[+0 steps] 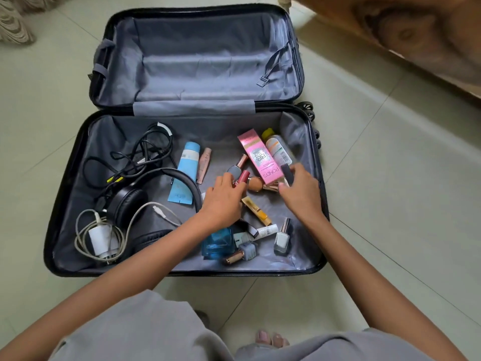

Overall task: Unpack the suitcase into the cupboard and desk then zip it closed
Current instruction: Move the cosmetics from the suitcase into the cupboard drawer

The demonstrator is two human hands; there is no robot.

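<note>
The suitcase [68, 194] lies open on the tiled floor with its far half [208, 61] already bare, so the bulk seems unpacked, though zipping must wait. On the left of its near half remain black headphones [127, 201], tangled black cables [145, 152] and a white charger [100, 239]. The right side holds scattered cosmetics: a pink box [260, 157], a blue tube [186, 173] and a blue perfume bottle [217, 243]. There the left hand [223, 201] curls its fingers round a red-capped bottle [243, 177], and the right hand [299, 194] pinches a small dark item [285, 170], which is blurred. Wooden furniture [416, 35] stands beyond the suitcase's far right corner.
</note>
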